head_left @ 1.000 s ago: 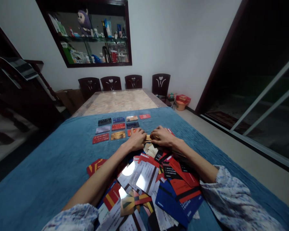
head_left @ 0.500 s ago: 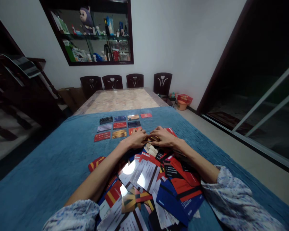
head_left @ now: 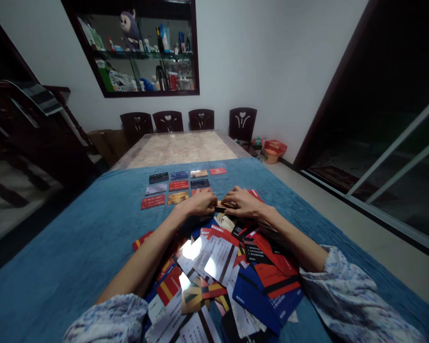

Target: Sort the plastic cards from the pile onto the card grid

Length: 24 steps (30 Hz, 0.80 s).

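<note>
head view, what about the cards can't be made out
All in the head view:
Card between the fingers: face mostly covered by them.
One red card: partly behind the left hand.
Pile of cards: lower ones buried under others.
White card: cut off by the bottom edge.
Laid-out cards: fine print too small to read.

The cloth (head_left: pixel 82 238) is coloured blue. Red, blue, silver and black are seen among the heaped cards (head_left: pixel 219 262), some dark-striped. The sleeves (head_left: pixel 353 290) are patterned blue on white.
</note>
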Motion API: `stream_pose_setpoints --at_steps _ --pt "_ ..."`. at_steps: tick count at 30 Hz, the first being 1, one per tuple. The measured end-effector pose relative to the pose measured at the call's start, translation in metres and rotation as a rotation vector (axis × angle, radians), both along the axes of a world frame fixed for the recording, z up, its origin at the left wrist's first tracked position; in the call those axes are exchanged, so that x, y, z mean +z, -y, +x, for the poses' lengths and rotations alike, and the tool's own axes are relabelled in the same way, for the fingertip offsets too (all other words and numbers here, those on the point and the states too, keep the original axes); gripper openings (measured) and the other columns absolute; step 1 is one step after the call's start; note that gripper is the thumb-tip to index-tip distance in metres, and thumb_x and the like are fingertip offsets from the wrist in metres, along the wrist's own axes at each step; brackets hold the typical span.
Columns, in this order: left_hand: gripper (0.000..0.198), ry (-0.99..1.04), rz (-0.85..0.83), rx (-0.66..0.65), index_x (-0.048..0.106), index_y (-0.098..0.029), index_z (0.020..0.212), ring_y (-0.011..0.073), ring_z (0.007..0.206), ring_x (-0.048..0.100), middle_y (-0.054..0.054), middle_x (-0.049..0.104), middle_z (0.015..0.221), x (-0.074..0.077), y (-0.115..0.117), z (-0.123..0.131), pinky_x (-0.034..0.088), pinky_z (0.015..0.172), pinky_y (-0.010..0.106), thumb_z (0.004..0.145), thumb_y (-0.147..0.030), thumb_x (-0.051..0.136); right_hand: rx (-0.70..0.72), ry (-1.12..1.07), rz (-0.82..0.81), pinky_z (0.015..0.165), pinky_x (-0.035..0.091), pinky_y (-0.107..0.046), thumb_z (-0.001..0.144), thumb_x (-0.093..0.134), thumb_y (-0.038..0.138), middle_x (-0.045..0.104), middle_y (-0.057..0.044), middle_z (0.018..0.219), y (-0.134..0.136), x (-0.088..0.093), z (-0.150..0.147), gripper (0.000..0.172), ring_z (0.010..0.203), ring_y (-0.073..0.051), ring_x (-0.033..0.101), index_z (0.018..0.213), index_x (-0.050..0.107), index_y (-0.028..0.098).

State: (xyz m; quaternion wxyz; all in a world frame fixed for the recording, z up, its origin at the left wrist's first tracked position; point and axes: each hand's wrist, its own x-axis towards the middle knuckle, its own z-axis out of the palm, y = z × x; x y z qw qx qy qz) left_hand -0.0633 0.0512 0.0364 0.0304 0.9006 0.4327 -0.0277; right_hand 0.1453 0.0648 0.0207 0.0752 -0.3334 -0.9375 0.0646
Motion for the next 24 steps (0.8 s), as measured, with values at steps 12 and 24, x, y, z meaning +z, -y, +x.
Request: stream_pose_setpoints --at_steps 12,24 --pt "0.025 0.164 0.131 0.061 0.070 -0.016 0.087 0.0191 0.084 0.062 0.007 0.072 0.087 0.003 -0.004 -0.003 0.044 0.075 0.027 0.084 -0.011 0.046 -0.081 -0.128 0.085 0.082 0.040 -0.031 0.092 0.051 0.020 0.073 -0.007 0.102 -0.012 -0.009 0.001 0.028 0.099 -0.023 0.056 0.110 0.073 0.022" --pt "0.025 0.286 0.101 0.157 0.068 -0.015 0.090 0.0189 0.081 0.066 0.007 0.073 0.089 -0.008 -0.012 -0.006 0.046 0.071 0.026 0.079 -0.006 0.047 -0.247 -0.084 0.160 0.079 0.038 -0.031 0.088 0.051 0.013 0.069 -0.010 0.103 -0.008 -0.010 -0.002 0.040 0.094 -0.022 0.060 0.128 0.058 0.019"
